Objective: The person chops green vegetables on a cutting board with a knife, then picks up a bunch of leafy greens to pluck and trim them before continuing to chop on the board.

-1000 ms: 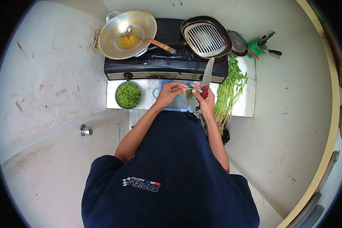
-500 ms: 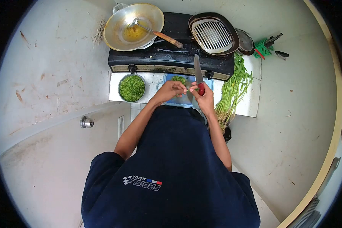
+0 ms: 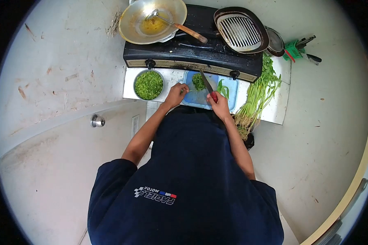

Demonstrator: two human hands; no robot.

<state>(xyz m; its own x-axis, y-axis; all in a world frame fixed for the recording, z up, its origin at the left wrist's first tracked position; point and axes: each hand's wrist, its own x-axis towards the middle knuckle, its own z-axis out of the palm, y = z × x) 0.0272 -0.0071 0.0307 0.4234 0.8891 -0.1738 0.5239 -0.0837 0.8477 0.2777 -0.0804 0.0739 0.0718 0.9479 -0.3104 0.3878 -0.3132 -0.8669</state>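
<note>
My right hand (image 3: 220, 105) is wrapped round the red handle of a knife (image 3: 207, 85), its blade slanting up and left over a blue cutting board (image 3: 232, 94). Beside the blade lies a small heap of chopped greens (image 3: 198, 81) on the board. Some uncut green leaves (image 3: 223, 88) rest right of the knife. At the board's left edge, my left hand (image 3: 176, 94) has its fingers curled together; a thin greenish bit shows at the fingertips, too small to name. A round bowl of chopped greens (image 3: 149, 85) stands left of that hand.
Behind the board is a black gas stove (image 3: 171, 54) carrying a wok (image 3: 131, 22) with a wooden-handled ladle (image 3: 191, 32) and a grill pan (image 3: 241, 32). Long-stemmed greens with roots (image 3: 257, 96) lie right. A strainer (image 3: 275, 42) and green basket (image 3: 292, 49) stand beyond.
My hands have parted; the left moved left, away from the thin green stem they met at. The knife has tilted down to the left over the board, and the view has shifted slightly.
</note>
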